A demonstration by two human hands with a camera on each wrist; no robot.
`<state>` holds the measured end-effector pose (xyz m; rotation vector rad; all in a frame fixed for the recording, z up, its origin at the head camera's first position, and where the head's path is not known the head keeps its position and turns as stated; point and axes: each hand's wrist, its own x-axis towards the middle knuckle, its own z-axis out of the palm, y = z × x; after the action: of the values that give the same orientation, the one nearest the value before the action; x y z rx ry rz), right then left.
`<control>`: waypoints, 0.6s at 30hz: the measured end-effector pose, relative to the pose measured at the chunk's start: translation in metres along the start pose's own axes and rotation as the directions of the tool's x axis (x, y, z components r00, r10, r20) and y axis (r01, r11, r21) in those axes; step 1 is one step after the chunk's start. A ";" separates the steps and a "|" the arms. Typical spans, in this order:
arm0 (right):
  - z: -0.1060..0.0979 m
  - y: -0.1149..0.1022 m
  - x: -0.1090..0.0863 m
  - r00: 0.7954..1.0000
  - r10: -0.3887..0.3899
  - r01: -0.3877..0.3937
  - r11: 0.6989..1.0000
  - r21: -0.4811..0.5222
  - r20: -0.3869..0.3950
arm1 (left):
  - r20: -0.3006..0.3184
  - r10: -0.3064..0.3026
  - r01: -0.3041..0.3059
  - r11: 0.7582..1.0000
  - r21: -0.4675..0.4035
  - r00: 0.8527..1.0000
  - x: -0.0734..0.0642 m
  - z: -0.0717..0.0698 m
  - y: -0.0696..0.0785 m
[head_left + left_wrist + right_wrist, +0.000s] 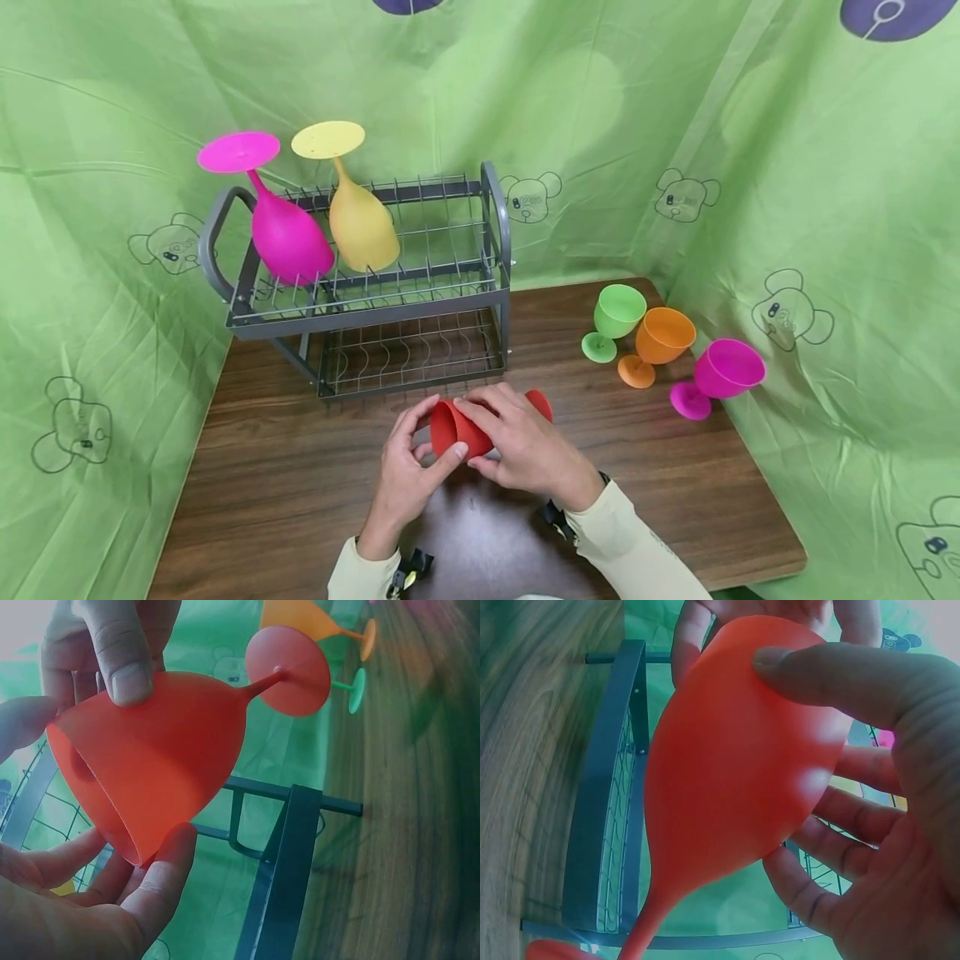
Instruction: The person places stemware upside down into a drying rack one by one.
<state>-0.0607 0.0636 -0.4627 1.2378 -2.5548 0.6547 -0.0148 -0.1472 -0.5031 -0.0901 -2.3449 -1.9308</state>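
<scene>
Both hands hold a red plastic goblet [471,433] on its side above the table, its mouth toward the left and its foot toward the right. My left hand [408,471] pinches the rim, thumb outside and fingers around the mouth, as the left wrist view shows with the goblet's bowl [165,757]. My right hand [521,437] grips the bowl from above, its thumb on one side and fingers on the other in the right wrist view, where the bowl [727,765] tapers to the stem. The red foot [289,671] sticks out past the right hand.
A two-tier grey dish rack [375,304] stands behind the hands. On its top tier, a magenta goblet [288,237] and a yellow goblet [363,221] lean upside down. Upright at the right are green [619,312], orange [664,335] and magenta [727,368] goblets. Green cloth surrounds the table [270,475].
</scene>
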 end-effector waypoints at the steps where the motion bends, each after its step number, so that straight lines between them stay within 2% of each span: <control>1: 0.000 0.000 0.000 1.000 -0.001 0.001 1.000 0.000 -0.001 | -0.001 0.000 0.000 1.000 -0.002 1.000 0.000 0.000 0.000; 11: 0.000 0.003 -0.003 0.998 0.000 0.002 0.999 0.041 -0.063 | -0.023 -0.009 0.008 1.000 -0.028 1.000 0.002 0.002 0.000; 15: 0.000 0.004 -0.011 0.992 0.056 -0.043 0.992 0.118 -0.113 | -0.036 -0.024 0.022 0.998 -0.053 0.999 0.001 0.002 0.000; 18: 0.002 0.005 -0.018 0.979 0.123 -0.091 0.977 0.193 -0.161 | -0.043 -0.033 0.030 0.997 -0.077 0.999 0.001 0.002 0.001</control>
<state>-0.0538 0.0779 -0.4730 1.0487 -2.4754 0.9965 -0.0158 -0.1447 -0.5029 -0.0163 -2.2591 -2.0151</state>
